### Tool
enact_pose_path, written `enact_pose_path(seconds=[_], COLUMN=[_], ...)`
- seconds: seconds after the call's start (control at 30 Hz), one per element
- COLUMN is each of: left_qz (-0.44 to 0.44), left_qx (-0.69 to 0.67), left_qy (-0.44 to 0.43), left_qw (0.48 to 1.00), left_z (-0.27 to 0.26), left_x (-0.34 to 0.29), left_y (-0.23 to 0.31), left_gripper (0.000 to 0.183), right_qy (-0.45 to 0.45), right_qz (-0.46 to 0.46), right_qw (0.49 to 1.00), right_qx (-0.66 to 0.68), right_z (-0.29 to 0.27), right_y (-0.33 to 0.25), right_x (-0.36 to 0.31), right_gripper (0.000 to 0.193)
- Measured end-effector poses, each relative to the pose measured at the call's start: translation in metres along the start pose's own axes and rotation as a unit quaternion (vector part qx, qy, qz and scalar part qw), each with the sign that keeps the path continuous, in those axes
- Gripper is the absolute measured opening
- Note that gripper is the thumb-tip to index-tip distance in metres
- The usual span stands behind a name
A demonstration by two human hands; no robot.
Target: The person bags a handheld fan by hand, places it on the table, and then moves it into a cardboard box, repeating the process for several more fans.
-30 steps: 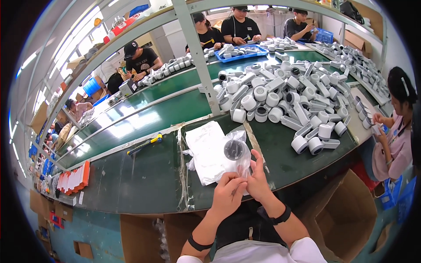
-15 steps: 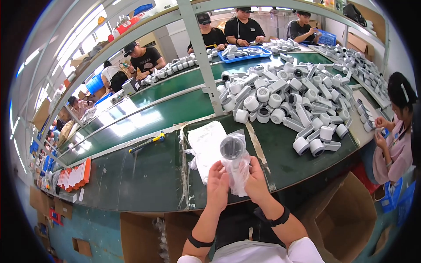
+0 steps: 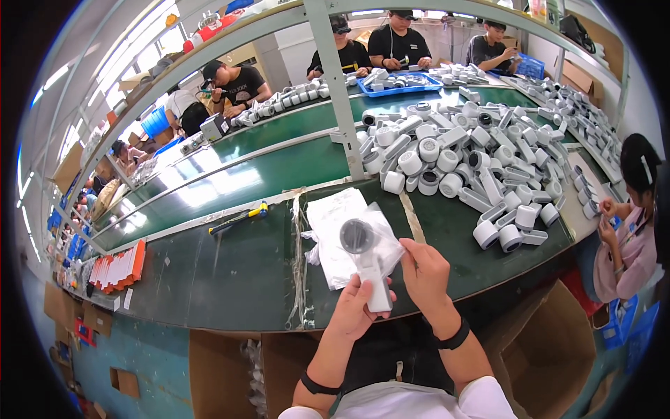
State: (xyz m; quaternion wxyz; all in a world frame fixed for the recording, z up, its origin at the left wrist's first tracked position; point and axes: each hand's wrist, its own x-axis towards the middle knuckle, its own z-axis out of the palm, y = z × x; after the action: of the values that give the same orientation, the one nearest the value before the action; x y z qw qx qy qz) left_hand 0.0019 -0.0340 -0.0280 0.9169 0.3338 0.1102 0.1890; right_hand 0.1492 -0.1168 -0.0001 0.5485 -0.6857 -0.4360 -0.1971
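White plastic handheld device with round dark-faced head [image 3: 366, 261]: one, over the dark green tabletop [image 3: 244, 286], by its near edge, handle grasped by the left hand [image 3: 354, 312]. Thin clear plastic bag [image 3: 385, 239]: one, pinched by the right hand [image 3: 428, 274]; whether it encloses the head, I cannot tell. Risks I judge: film tearing from hard pulling; device dropping past that edge from loose grasp. Room: leftward along it; heaped white-grey devices [image 3: 460, 157] crowd the right side.

White device [image 3: 377, 292] with dark grey head [image 3: 356, 236]

Bright | light from windows [image 3: 148, 58], upper left | glare on green belt [image 3: 279, 171] | curved edges
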Motion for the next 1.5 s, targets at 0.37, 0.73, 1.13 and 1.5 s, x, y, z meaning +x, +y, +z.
enact_pose_path(seconds=[0.37,0.73,1.13,1.5], left_qz=[0.112,0.277,0.186,0.233], left_qx=[0.066,0.409,0.616,0.477], left_qy=[0.125,0.474,0.592,0.382], left_qw=[0.984,0.729,0.485,0.756], left_z=[-0.014,-0.123,-0.180,-0.196], left_x=[-0.001,-0.087,-0.095,-0.148], left_y=[0.017,0.132,0.137,0.163], left_gripper=[0.040,0.050,0.059,0.071], right_qy=[-0.057,-0.162,-0.189,-0.193], right_qz=[-0.009,0.231,0.233,0.222], right_qw=[0.997,0.951,0.945,0.947], right_qx=[0.056,0.128,0.133,0.128], right_z=[-0.005,0.001,0.002,0.000], right_y=[-0.018,0.042,0.048,0.042], right_x=[-0.039,-0.070,-0.075,-0.077], right_gripper=[0.023,0.017,0.015,0.013])
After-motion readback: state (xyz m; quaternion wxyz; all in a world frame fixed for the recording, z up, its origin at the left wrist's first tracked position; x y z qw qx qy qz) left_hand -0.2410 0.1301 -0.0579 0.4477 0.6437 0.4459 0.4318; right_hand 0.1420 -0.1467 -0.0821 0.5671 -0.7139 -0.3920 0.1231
